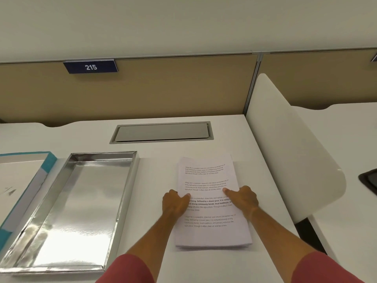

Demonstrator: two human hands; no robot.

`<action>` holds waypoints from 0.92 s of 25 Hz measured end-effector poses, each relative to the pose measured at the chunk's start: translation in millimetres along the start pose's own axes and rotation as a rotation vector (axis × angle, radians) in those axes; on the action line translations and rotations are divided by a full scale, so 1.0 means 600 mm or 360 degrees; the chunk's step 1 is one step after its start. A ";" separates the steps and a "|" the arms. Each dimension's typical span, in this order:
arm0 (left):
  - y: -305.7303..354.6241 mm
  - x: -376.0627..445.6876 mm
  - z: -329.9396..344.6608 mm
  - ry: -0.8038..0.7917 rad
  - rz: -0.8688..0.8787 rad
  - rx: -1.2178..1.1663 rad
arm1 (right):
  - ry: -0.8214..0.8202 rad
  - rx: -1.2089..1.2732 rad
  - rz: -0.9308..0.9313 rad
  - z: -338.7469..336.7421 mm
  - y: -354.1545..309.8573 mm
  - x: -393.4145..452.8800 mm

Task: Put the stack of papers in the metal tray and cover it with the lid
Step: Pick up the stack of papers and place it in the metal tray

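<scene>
A stack of printed white papers [210, 225] lies flat on the white desk, right of centre. My left hand [175, 204] grips the stack's left edge, thumb on top. My right hand [242, 199] grips the right edge, thumb on the top sheet. The shiny metal tray [122, 190] sits to the left of the papers, with nothing in it. Further left lies the lid [38, 180], teal-edged with a silver inside, partly cut off by the frame.
A grey cable hatch [162, 132] is set into the desk behind the papers. A beige partition with a "215" sign [90, 67] stands at the back. A white curved divider [293, 156] borders the desk on the right; a dark object [369, 181] lies beyond it.
</scene>
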State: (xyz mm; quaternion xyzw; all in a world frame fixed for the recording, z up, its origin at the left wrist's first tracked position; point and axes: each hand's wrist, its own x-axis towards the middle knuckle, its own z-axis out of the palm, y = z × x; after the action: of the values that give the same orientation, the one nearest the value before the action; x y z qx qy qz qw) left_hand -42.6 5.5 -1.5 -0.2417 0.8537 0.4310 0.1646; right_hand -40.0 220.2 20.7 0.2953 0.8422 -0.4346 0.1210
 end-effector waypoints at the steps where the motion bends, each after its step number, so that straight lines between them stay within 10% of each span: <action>1: 0.002 0.000 -0.001 0.0006 0.0015 -0.0003 | -0.0004 0.0048 0.0006 0.001 0.000 0.000; 23: -0.001 0.018 -0.033 -0.0289 0.0021 -0.0598 | -0.0233 0.0531 0.0045 -0.022 0.019 0.024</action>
State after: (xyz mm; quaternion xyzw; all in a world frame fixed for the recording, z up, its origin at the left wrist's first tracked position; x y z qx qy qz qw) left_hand -52.7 -13.6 4.3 -0.2227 0.7416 0.6037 0.1899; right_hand -44.0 241.3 14.2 0.2906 0.7433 -0.5867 0.1373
